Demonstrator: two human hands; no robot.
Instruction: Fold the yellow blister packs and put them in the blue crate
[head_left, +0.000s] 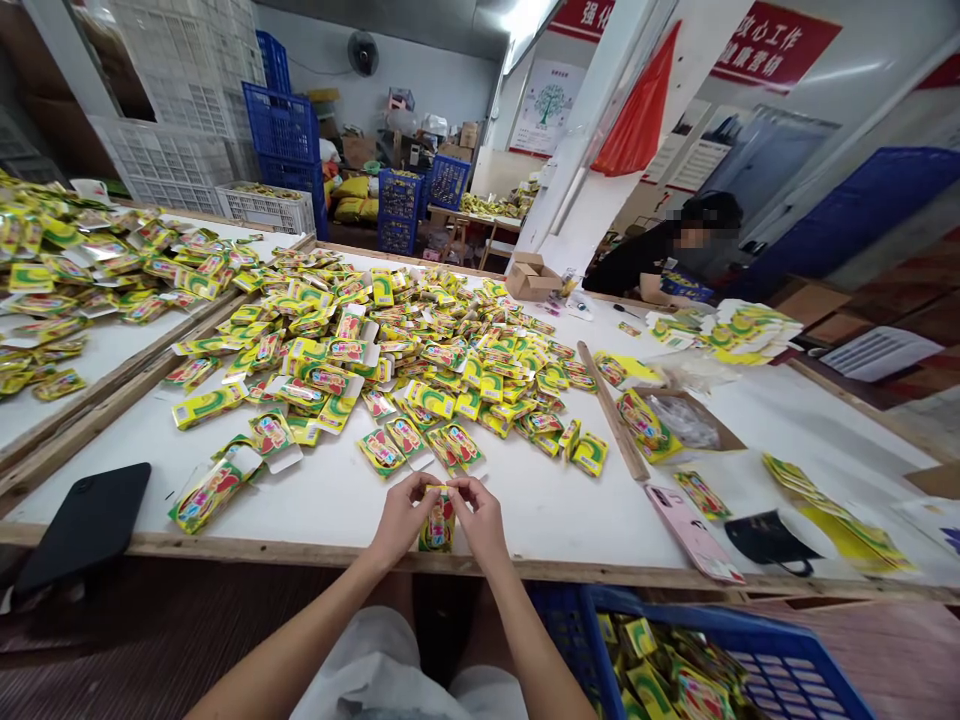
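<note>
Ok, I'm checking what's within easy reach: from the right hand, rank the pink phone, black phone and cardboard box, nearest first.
1. Pink phone, right of the right hand, near edge.
2. Black phone, far left, near edge.
3. Cardboard box, across the table, far edge.

I see yellow-green packets (390,350) with red pictures on a white table (337,500). Near right, my crate (705,612) is blue.

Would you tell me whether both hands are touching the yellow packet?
Touching. The head view shows the left hand and right hand each pinching the top edge of the packet with their fingertips.
</note>
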